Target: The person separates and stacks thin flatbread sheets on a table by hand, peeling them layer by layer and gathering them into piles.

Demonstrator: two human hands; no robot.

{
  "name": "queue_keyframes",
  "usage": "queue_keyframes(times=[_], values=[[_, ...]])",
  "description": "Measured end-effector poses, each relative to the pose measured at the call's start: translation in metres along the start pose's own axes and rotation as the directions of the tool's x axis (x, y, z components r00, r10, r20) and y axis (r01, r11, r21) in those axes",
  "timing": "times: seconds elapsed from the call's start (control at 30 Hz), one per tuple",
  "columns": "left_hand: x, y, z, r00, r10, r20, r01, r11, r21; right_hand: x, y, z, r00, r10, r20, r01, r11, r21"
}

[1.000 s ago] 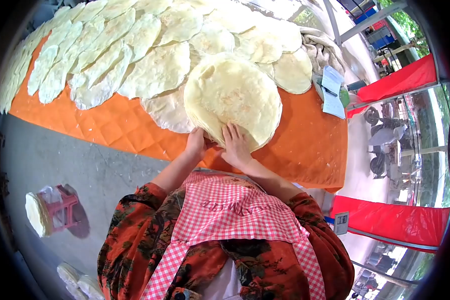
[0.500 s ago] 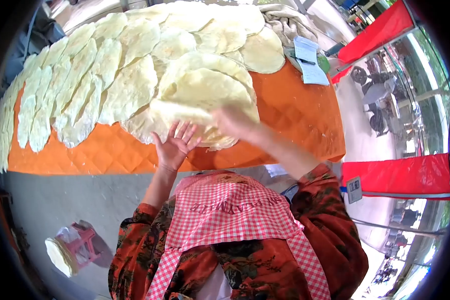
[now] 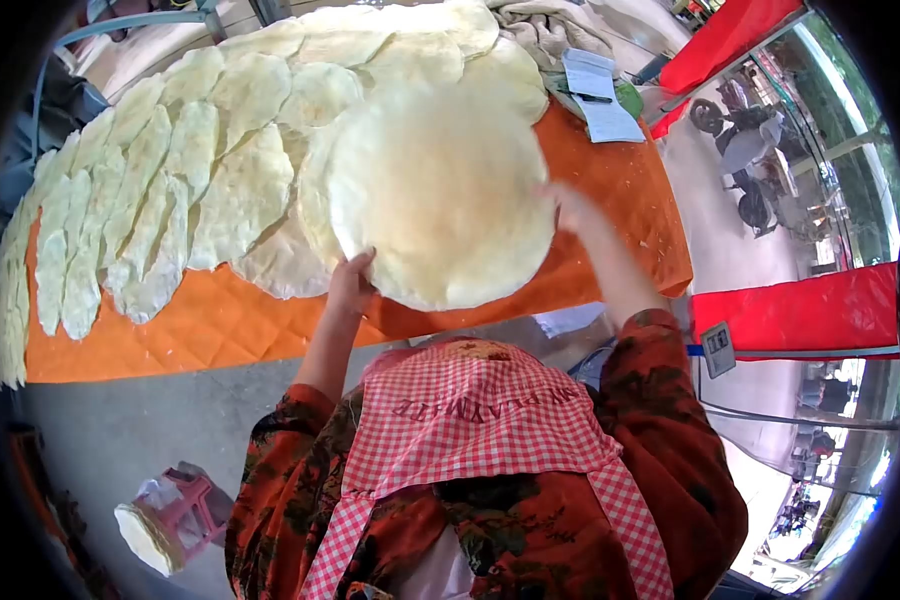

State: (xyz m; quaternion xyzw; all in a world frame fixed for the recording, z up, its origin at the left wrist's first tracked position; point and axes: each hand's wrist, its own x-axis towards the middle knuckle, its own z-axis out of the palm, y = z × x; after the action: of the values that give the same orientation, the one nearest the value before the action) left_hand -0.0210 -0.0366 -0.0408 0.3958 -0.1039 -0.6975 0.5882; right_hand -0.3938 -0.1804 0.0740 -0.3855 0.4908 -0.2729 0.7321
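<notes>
A large round flatbread [image 3: 440, 200], slightly blurred, is held up over the stack of flatbreads on the orange cloth [image 3: 610, 230]. My left hand [image 3: 352, 284] pinches its lower left edge, thumb on top. At its right edge my right hand [image 3: 570, 208] has closed fingers, blurred by motion. Part of the stack [image 3: 315, 190] shows at the left of the raised bread. Rows of overlapping flatbreads [image 3: 240, 190] cover the cloth to the left and behind.
A notepad [image 3: 602, 95] with a pen lies at the back right beside a crumpled grey cloth [image 3: 550, 35]. On the floor at lower left stands a pink stool [image 3: 195, 510] with pale round breads [image 3: 150, 538] against it. Red sheeting [image 3: 800, 310] hangs at right.
My hands have moved apart to the two sides of the top flatbread, which now lies spread between them instead of folded. My left hand has gone from open to gripping. The view has shifted.
</notes>
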Motion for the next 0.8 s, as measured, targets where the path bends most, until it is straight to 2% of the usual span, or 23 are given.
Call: queue_keyframes(times=[0.03, 0.1, 0.2, 0.3, 0.33, 0.4, 0.47, 0.5, 0.6, 0.67, 0.7, 0.77, 0.8], values=[[-0.003, 0.000, 0.000, 0.993, -0.082, -0.089, 0.087, 0.995, 0.048, 0.015, 0.052, -0.018, 0.994, 0.107, -0.024, -0.103, 0.984, 0.143], [0.003, 0.002, -0.004, 0.987, -0.070, -0.141, 0.099, 0.973, 0.207, 0.021, 0.111, -0.022, 0.989, 0.112, -0.099, -0.095, 0.982, 0.166], [0.005, 0.000, -0.002, 0.987, -0.035, -0.156, 0.057, 0.988, 0.142, 0.022, 0.135, -0.024, 0.993, -0.081, -0.088, 0.107, 0.932, 0.346], [0.012, -0.009, -0.012, 0.980, 0.032, -0.195, 0.006, 0.982, 0.188, -0.006, 0.114, 0.014, 0.967, -0.183, -0.177, 0.244, 0.869, 0.431], [0.001, 0.001, 0.008, 0.993, 0.046, -0.113, -0.023, 0.981, 0.194, -0.007, 0.114, 0.018, 0.945, -0.229, -0.235, 0.304, 0.882, 0.360], [-0.013, 0.007, 0.026, 0.995, 0.056, -0.085, -0.030, 0.960, 0.278, -0.003, 0.109, 0.014, 0.891, -0.317, -0.324, 0.392, 0.898, 0.200], [-0.023, 0.012, 0.055, 0.996, 0.068, -0.054, -0.045, 0.936, 0.349, -0.015, 0.074, 0.007, 0.852, -0.436, -0.291, 0.480, 0.872, 0.096], [-0.026, 0.010, 0.075, 0.998, 0.065, -0.025, -0.053, 0.944, 0.326, -0.024, 0.052, 0.000, 0.823, -0.500, -0.270, 0.529, 0.847, 0.045], [-0.028, -0.017, 0.139, 0.996, 0.070, 0.048, -0.080, 0.967, 0.241, -0.062, 0.003, -0.063, 0.852, -0.461, -0.248, 0.485, 0.873, 0.046], [-0.016, -0.042, 0.192, 0.992, 0.094, 0.080, -0.107, 0.979, 0.171, -0.095, -0.027, -0.109, 0.804, -0.511, -0.303, 0.539, 0.842, 0.007], [-0.016, -0.055, 0.217, 0.995, 0.045, 0.094, -0.058, 0.988, 0.145, -0.111, -0.031, -0.132, 0.784, -0.525, -0.331, 0.554, 0.832, -0.008], [0.009, -0.085, 0.231, 0.982, -0.063, 0.180, 0.011, 0.962, 0.274, -0.135, -0.034, -0.180, 0.790, -0.510, -0.340, 0.520, 0.851, -0.069], [0.020, -0.105, 0.240, 0.981, -0.062, 0.185, 0.013, 0.966, 0.259, -0.144, -0.034, -0.203, 0.792, -0.503, -0.346, 0.503, 0.859, -0.097]])
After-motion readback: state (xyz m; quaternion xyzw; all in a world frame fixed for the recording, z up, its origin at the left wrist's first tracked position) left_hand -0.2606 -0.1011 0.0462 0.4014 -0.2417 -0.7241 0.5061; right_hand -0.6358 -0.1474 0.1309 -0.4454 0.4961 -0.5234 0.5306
